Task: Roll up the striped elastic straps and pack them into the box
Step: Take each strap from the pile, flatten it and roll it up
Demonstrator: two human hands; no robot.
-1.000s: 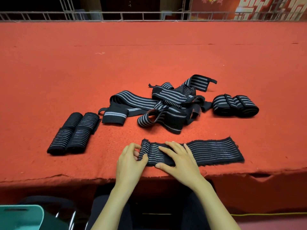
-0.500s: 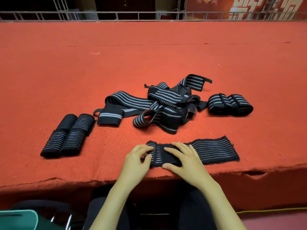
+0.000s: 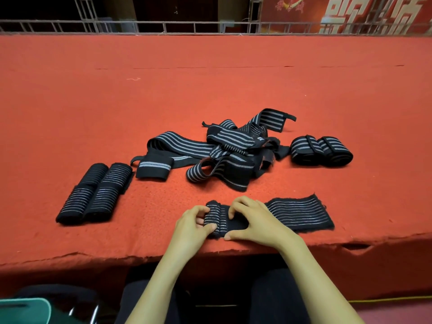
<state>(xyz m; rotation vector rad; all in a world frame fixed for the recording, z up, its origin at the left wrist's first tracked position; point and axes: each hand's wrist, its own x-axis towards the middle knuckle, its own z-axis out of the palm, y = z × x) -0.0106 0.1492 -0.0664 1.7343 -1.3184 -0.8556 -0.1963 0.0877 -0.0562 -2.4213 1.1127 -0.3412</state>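
A black strap with thin grey stripes (image 3: 297, 213) lies flat along the near edge of the red table (image 3: 210, 85), its left end wound into a small roll (image 3: 214, 219). My left hand (image 3: 192, 226) grips that roll, thumb in front and fingers curled over it. My right hand (image 3: 253, 222) presses its curled fingertips on the roll's right side, thumb at the near edge. A tangled pile of loose striped straps (image 3: 217, 153) lies behind. Two rolled straps (image 3: 95, 195) lie at the left, two more rolled straps (image 3: 321, 150) at the right. No box is in view.
The table's near edge (image 3: 140, 258) is frayed, with a notch at the right. A teal object (image 3: 23, 309) shows at the bottom left beside my dark-clothed lap. A metal railing (image 3: 163, 26) runs along the far side.
The roll has grown and moved right along the strap, so the flat part is shorter. Both hands followed it, and my right fingers have curled from flat onto the roll.
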